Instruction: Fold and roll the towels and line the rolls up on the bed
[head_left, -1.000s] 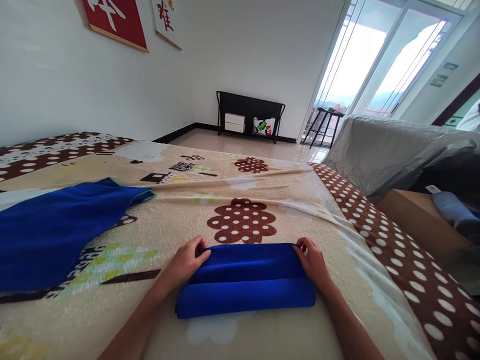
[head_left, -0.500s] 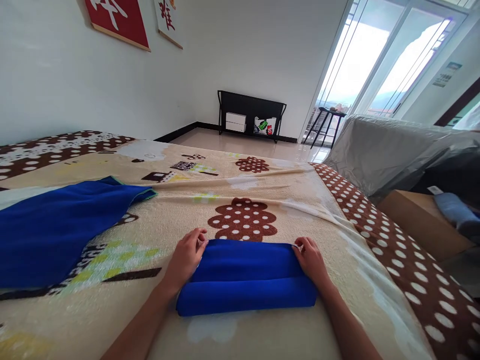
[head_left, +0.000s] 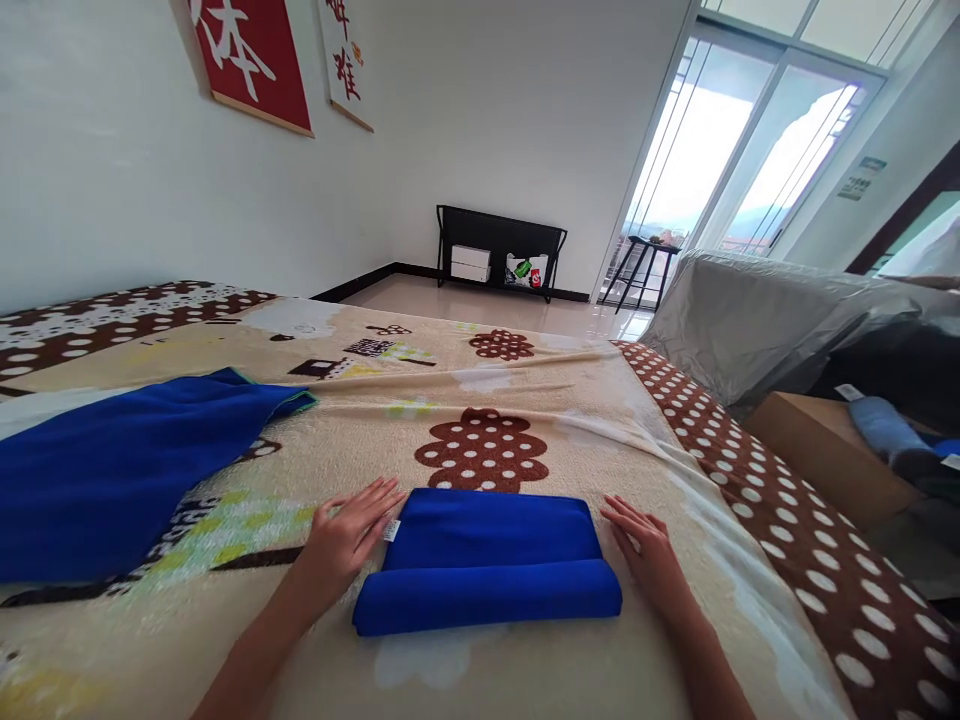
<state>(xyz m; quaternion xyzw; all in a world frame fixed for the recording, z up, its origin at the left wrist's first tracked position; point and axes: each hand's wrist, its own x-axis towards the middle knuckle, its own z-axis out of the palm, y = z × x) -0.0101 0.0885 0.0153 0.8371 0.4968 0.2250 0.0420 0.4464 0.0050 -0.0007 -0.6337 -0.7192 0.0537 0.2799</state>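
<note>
Here, left hand [head_left: 346, 535] and right hand [head_left: 646, 545] lie spread flat beside folded blue towel [head_left: 487, 560] | loose blue cloth [head_left: 112, 470] lies well left on blanket [head_left: 525, 400].

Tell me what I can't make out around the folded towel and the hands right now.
- Folded towel: inner layers and underside hidden by its own top fold, head view.
- Small white tag: too small to read.
- Left hand, right hand: palms face down, unseen.
- Spread blue towel: cut by the left edge.
</note>
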